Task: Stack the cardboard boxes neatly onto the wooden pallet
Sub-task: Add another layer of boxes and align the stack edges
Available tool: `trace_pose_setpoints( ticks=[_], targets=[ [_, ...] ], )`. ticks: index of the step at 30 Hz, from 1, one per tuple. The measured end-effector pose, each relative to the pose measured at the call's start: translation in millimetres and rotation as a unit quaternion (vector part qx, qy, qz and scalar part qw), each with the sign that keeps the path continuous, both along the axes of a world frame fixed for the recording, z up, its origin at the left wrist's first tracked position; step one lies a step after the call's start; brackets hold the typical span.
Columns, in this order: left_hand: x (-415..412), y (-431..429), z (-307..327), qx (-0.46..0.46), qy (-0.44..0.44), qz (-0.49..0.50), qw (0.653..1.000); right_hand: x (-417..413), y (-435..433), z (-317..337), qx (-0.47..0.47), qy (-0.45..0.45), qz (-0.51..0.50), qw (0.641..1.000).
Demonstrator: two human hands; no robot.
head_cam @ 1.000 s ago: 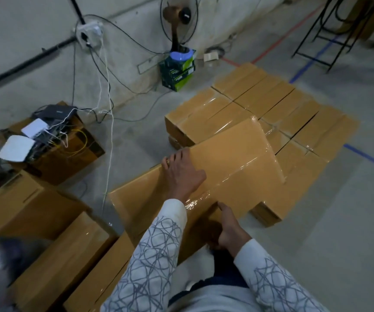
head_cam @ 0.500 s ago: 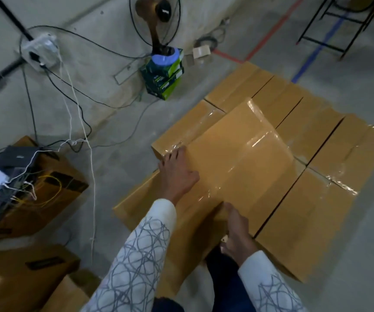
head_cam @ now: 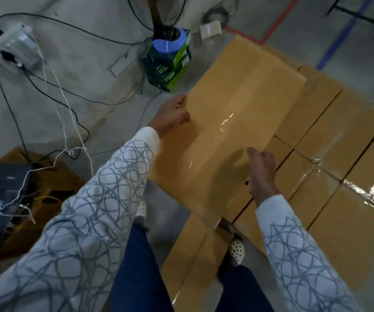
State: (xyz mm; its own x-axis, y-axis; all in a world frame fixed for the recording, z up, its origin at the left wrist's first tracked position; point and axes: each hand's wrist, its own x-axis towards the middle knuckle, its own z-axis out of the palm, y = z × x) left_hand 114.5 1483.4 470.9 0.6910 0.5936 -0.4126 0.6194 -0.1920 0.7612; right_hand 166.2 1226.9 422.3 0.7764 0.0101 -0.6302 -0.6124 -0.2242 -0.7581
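- Left sleeve (head_cam: 87, 210), right sleeve (head_cam: 294, 255): long, white, printed all over with overlapping grey-blue scribbled loops.
- Cuffs (head_cam: 147, 134): plain white band, ending at the wrist.
- Left hand (head_cam: 172, 115), right hand (head_cam: 260, 172): bare.
- Trousers (head_cam: 141, 278): dark blue.
- Shoes (head_cam: 236, 251): white clogs, uppers perforated with dark round holes.

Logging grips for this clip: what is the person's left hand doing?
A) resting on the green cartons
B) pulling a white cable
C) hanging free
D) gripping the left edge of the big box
D: the left hand is curled round the left edge of the big box.
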Motion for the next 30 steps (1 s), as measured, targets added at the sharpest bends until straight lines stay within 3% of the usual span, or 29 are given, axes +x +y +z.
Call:
trace_pose_setpoints(
  ticks=[3,7,12,16,22,27,30],
  targets=[
    [37,66,-55,-0.023,-0.001,-0.004,1.000,26,65,-52,-0.018,0.004,-0.020,1.000],
    [97,146,-179,-0.045,0.001,-0.054,0.998,61,150,-149,-0.058,-0.013,-0.107,0.993],
    [142,199,-286,-0.068,-0.019,-0.081,0.994,87,202,-251,-0.078,-0.055,-0.139,0.986],
    [147,206,-325,-0.114,-0.037,-0.137,0.983,89,204,-282,-0.070,-0.058,-0.171,0.981],
    [130,208,-345,-0.132,-0.047,-0.179,0.974,59,195,-298,-0.070,-0.077,-0.131,0.986],
    [40,195,-340,-0.061,-0.024,-0.068,0.996,-18,184,-278,-0.065,-0.011,-0.084,0.994],
    [-23,175,-342,-0.098,-0.043,0.001,0.994,-58,179,-263,-0.075,0.076,-0.087,0.990]
  ],
)
